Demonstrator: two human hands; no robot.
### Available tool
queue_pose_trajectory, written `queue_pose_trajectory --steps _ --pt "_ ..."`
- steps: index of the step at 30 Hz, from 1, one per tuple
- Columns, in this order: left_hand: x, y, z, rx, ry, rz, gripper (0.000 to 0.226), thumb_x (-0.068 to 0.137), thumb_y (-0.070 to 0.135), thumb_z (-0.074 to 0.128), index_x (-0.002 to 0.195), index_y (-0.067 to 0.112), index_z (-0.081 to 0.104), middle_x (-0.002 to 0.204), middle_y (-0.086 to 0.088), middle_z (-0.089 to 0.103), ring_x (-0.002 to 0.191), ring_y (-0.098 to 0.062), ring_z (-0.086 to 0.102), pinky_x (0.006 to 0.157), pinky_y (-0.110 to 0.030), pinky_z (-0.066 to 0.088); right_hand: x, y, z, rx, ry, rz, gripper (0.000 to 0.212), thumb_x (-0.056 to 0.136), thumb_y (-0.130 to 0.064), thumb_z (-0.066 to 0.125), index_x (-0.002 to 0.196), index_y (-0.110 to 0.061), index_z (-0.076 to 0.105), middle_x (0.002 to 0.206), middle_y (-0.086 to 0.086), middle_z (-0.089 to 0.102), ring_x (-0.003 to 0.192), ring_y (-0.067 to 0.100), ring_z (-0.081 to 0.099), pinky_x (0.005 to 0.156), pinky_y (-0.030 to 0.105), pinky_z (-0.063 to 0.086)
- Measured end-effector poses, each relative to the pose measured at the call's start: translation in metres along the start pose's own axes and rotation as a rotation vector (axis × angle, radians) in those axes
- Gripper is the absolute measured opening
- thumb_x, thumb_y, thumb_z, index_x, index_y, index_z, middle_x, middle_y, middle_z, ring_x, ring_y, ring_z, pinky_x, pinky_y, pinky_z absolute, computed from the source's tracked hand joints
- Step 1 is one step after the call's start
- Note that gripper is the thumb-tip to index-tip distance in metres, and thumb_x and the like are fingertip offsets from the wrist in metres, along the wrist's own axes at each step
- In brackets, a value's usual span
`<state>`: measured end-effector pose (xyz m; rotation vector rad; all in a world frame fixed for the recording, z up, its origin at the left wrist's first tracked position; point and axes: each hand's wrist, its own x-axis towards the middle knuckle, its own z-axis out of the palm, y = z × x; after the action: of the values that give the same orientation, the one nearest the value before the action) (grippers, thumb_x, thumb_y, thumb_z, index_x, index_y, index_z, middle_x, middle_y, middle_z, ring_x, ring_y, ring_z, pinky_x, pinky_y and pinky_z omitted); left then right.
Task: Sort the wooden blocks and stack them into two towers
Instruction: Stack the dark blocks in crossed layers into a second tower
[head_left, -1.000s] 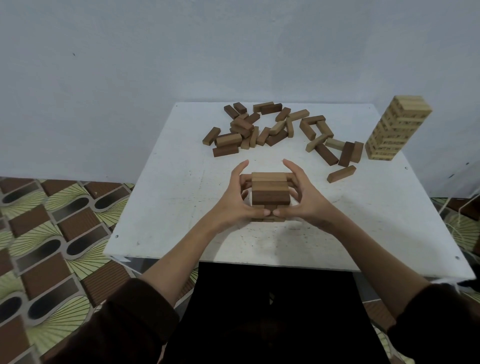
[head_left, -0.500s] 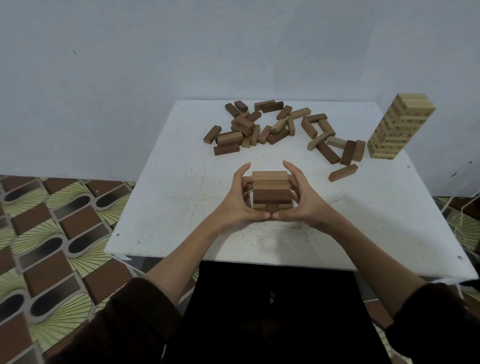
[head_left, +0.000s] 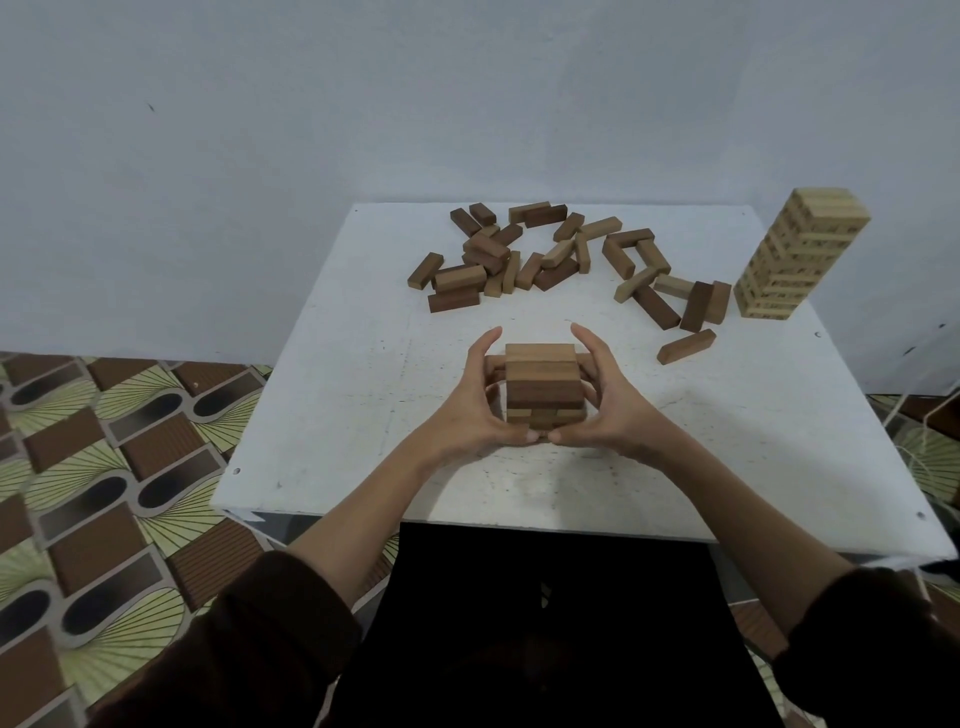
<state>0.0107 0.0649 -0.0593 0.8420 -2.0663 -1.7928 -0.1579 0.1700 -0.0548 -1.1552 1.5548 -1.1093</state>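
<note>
1. The white table (head_left: 363, 405) lies under both hands and reaches well past them on every side.
2. A tall tower (head_left: 800, 254) of pale blocks stands upright, well beyond the right hand (head_left: 608, 410) and off to its right, near the table's far corner.
3. A heap of loose blocks (head_left: 519, 254), dark and pale mixed, lies flat beyond both hands. The blocks' long axes point every which way, and some lie across others. The heap trails rightward toward the tall tower.
4. The short stack (head_left: 544, 382) stands upright on the table, directly between the two hands.
   - The long sides of its upper layers face the person, so those blocks run side to side, from one hand to the other.
   - At the base, small end faces show, so those blocks point toward the person.
5. The left hand (head_left: 472, 410) cups the short stack's left side. Its fingers are curled round behind the stack, its forefinger is raised, and its thumb is laid along the front base.
6. The right hand mirrors it on the right side. The two thumb tips nearly meet in front of the bottom layer.
7. A single brown block (head_left: 685, 346) lies flat beyond and to the right of the right hand, apart from it. Its long axis is tilted up to the right.
</note>
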Motion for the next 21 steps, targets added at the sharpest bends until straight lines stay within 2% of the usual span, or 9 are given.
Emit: queue_pose_trajectory --steps 2,4,7,11,15,21 --pt "0.001 -0.001 -0.001 0.045 -0.022 -0.006 0.121 0.062 0.001 0.084 0.146 0.036 0.004 0.131 0.003 0.04 0.126 -0.018 0.044 0.101 -0.036 0.047 0.0 0.001 -0.001 -0.051 -0.009 0.008 0.117 0.066 -0.002 0.082 0.145 -0.035 0.004 0.139 0.0 0.034 0.122 0.013 0.037 0.073 0.001 0.044" --pt "0.001 -0.001 0.0 0.075 -0.036 -0.011 0.121 0.064 -0.002 0.083 0.147 0.036 0.002 0.127 0.006 0.04 0.123 -0.015 0.045 0.096 -0.027 0.049 0.001 0.002 -0.001 -0.108 -0.012 0.014 0.118 0.065 -0.007 0.084 0.146 -0.034 0.002 0.135 -0.004 0.036 0.12 0.011 0.038 0.074 -0.001 0.042" --pt "0.001 -0.002 0.002 0.1 -0.037 -0.001 0.121 0.065 -0.005 0.081 0.147 0.035 0.0 0.123 0.009 0.039 0.118 -0.011 0.047 0.09 -0.02 0.051 0.002 0.005 0.002 -0.153 -0.005 0.016 0.118 0.065 -0.006 0.084 0.144 -0.035 0.001 0.134 -0.003 0.037 0.119 0.011 0.04 0.075 -0.001 0.041" --pt "0.001 -0.003 0.003 0.102 -0.026 0.004 0.12 0.066 -0.007 0.079 0.146 0.035 0.0 0.12 0.012 0.04 0.117 -0.012 0.048 0.087 -0.023 0.053 0.003 0.007 0.005 -0.154 0.016 0.019 0.117 0.065 -0.001 0.083 0.142 -0.036 0.002 0.137 0.001 0.036 0.121 0.013 0.04 0.074 -0.001 0.043" --pt "0.001 -0.002 0.005 0.102 -0.026 -0.002 0.121 0.066 -0.006 0.079 0.146 0.036 0.0 0.12 0.011 0.039 0.12 -0.017 0.047 0.092 -0.034 0.053 0.003 0.009 0.006 -0.16 0.034 0.015 0.117 0.065 0.0 0.082 0.145 -0.033 0.002 0.135 0.001 0.037 0.119 0.013 0.042 0.074 -0.001 0.043" --pt "0.0 -0.002 0.004 0.11 -0.021 -0.004 0.121 0.065 -0.006 0.079 0.146 0.035 -0.001 0.12 0.012 0.04 0.118 -0.016 0.048 0.088 -0.031 0.054 0.003 0.01 0.01 -0.168 0.061 0.001 0.117 0.065 0.002 0.081 0.147 -0.025 0.002 0.128 0.0 0.038 0.11 0.01 0.046 0.073 0.002 0.044"
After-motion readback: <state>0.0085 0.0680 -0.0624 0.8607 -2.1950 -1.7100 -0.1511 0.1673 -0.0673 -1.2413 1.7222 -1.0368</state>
